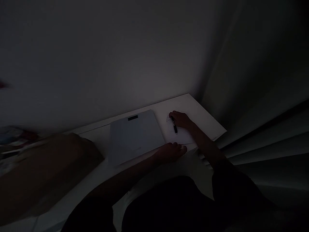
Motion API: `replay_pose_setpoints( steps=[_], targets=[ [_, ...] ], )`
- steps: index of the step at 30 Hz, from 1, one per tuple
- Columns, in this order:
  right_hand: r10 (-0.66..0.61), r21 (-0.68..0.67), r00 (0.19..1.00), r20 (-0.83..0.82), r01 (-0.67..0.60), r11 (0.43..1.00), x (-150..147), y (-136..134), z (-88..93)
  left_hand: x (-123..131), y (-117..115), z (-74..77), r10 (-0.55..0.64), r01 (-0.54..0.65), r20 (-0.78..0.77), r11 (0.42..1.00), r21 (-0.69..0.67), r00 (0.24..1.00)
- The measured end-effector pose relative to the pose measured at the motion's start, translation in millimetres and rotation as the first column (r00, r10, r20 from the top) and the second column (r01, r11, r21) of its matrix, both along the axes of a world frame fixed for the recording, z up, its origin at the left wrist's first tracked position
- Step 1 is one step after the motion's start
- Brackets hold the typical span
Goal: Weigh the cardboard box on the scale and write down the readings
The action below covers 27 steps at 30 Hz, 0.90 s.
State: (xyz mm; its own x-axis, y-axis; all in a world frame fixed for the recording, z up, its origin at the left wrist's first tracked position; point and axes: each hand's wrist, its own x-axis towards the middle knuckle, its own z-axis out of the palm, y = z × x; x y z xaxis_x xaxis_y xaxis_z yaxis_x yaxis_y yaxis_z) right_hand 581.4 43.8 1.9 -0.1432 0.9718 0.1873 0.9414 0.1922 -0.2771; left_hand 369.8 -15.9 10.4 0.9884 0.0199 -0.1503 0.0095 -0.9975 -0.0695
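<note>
A dark pen [174, 127] slants across a white sheet of paper [182, 137] on the desk. My right hand [181, 119] is closed on the pen's far end, next to a small patch of dark marks [168, 119] on the paper. At the desk's front edge lies my left hand [170, 152], its fingers a little apart over the near edge of the sheet and nothing seen in them. Just left of both hands, a flat grey closed laptop [136, 133] with a small black label rests on the desk. Dim light hides finger detail.
The narrow white desk [200, 112] stands against a pale wall [108, 64]. A large brown bag or box [53, 167] occupies the left, with blurred items behind it. Pale folded curtains [270, 141] hang beyond the desk's right end.
</note>
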Motion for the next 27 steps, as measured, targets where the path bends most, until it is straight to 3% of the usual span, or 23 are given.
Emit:
replay_pose_setpoints(
  steps=[3, 6, 10, 13, 14, 16, 19, 24, 27],
  targets=[
    [-0.013, -0.013, 1.000, 0.010, 0.014, 1.000, 1, 0, -0.6, -21, -4, 6.0, -0.051, 0.047, 0.035, 0.993, 0.108, 0.998],
    [-0.019, -0.022, 1.000, 0.003, 0.019, 1.000, 1, 1, -0.7, -54, -9, 13.2, 0.015, -0.030, 0.091, 0.985, 0.167, 0.996],
    [-0.044, -0.036, 0.999, 0.005, 0.044, 0.998, -1, 2, 1.1, -118, -16, 20.0, 0.183, -0.246, 0.242, 0.933, 0.263, 0.953],
    [-0.077, -0.044, 0.997, 0.011, 0.077, 0.996, -1, 2, 2.5, -174, -23, 20.8, 0.353, -0.487, 0.433, 0.838, 0.249, 0.829],
    [-0.089, -0.045, 0.996, 0.013, 0.089, 0.995, -2, 3, 2.6, -193, -27, 20.7, 0.407, -0.570, 0.488, 0.784, 0.248, 0.772],
    [-0.111, -0.047, 0.994, 0.019, 0.112, 0.993, -2, 3, 2.6, -229, -35, 21.1, 0.504, -0.755, 0.618, 0.612, 0.237, 0.603],
    [-0.130, -0.044, 0.991, 0.030, 0.131, 0.990, -3, 5, 1.9, -278, -50, 22.0, 0.483, -0.915, 0.821, 0.388, 0.112, 0.305],
    [-0.156, 0.005, 0.986, 0.050, 0.156, 0.988, -2, 4, 5.0, -339, -76, 13.5, 0.518, -0.986, 0.847, 0.034, -0.165, -0.124],
    [-0.124, 0.096, 0.990, 0.062, 0.118, 0.988, -8, 4, 15.9, -364, -84, 1.4, 0.530, -0.947, 0.792, -0.073, -0.313, -0.303]
  ],
)
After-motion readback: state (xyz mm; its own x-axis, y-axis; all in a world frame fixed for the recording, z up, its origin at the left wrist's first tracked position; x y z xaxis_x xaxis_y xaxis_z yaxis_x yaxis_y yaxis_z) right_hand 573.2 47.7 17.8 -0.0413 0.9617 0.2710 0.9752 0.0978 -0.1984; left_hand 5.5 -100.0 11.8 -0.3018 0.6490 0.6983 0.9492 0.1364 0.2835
